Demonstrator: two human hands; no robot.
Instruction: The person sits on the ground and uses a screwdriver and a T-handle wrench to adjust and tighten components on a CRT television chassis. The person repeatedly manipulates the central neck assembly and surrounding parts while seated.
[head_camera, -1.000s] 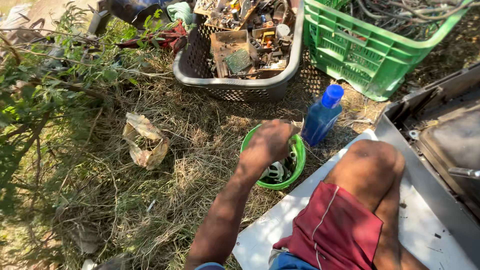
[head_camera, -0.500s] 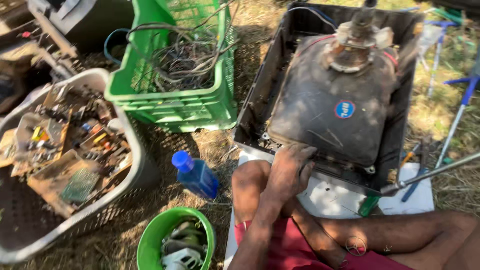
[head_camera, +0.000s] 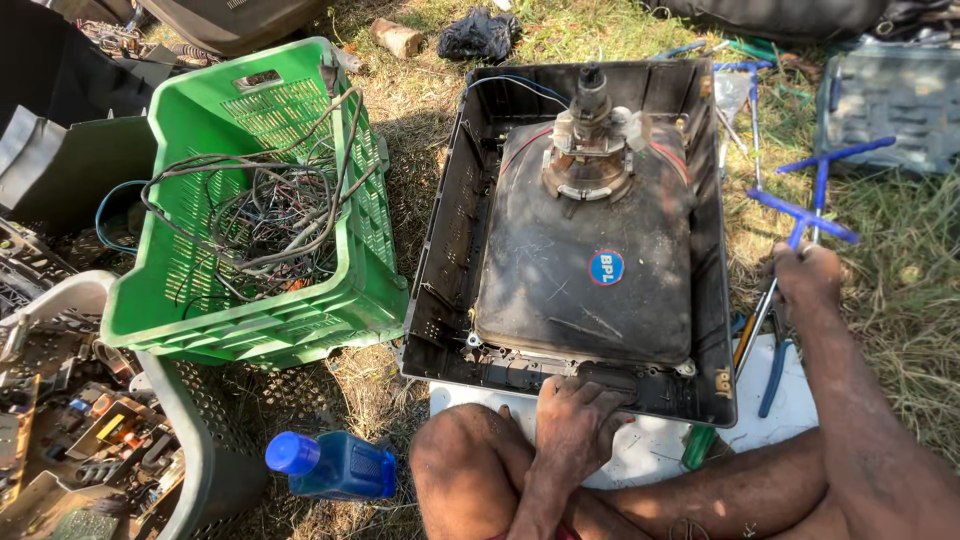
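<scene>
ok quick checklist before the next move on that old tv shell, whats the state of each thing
1. Left hand steadying the tv shell: ok, it rests on the near rim.
2. Right hand on a tool: ok, it is at the blue t-handle tool; the grip itself is hard to see.
3. Picture tube seated in the shell: ok, it lies face down, neck up.
4. Fasteners at the tube corners: cannot tell, too small.
5. Spare tools in reach: ok, blue-handled pliers lie on the white board beside the right arm.
6. Green crate apart from the shell: ok, a gap of grass shows.
</scene>
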